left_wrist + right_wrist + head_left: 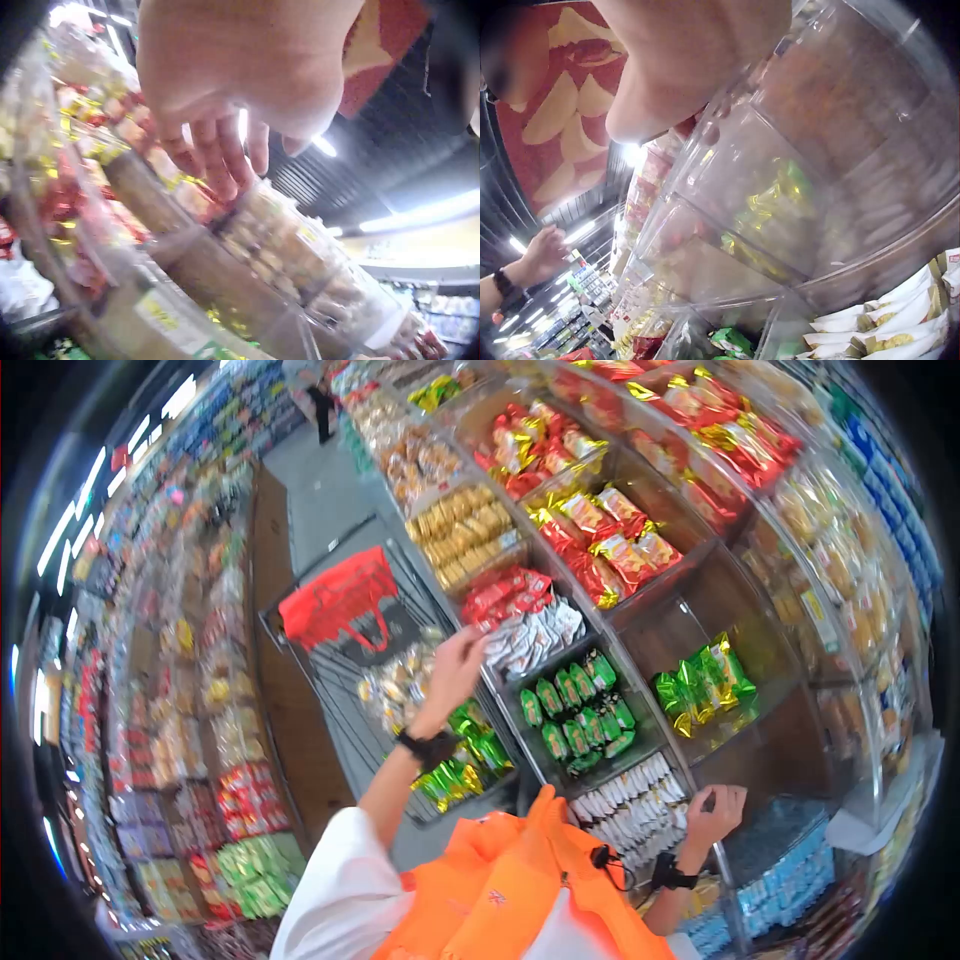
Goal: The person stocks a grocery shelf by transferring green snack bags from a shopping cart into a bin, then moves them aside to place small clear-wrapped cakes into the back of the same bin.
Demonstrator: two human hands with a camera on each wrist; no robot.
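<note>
My left hand (455, 670) hovers over the front edge of the bins, close to the silvery white packets (540, 638) and red packets (505, 595). In the left wrist view its fingers (221, 161) hang down apart with nothing between them. My right hand (715, 815) is loosely curled above the bins, close to the white wrapped snacks (630, 800). The right wrist view puts that hand at the clear plastic bin wall (727, 187), its fingers mostly hidden. Green-wrapped snacks (580, 705) fill the compartment between both hands.
A shopping cart (320, 700) beside the bins carries a red bag (345, 600), pale packets (395, 685) and green packets (480, 740). Farther bins hold red-gold packets (610, 540) and green-gold packets (705, 685). Stocked shelves (180, 730) line the left; a person (318, 405) stands up the aisle.
</note>
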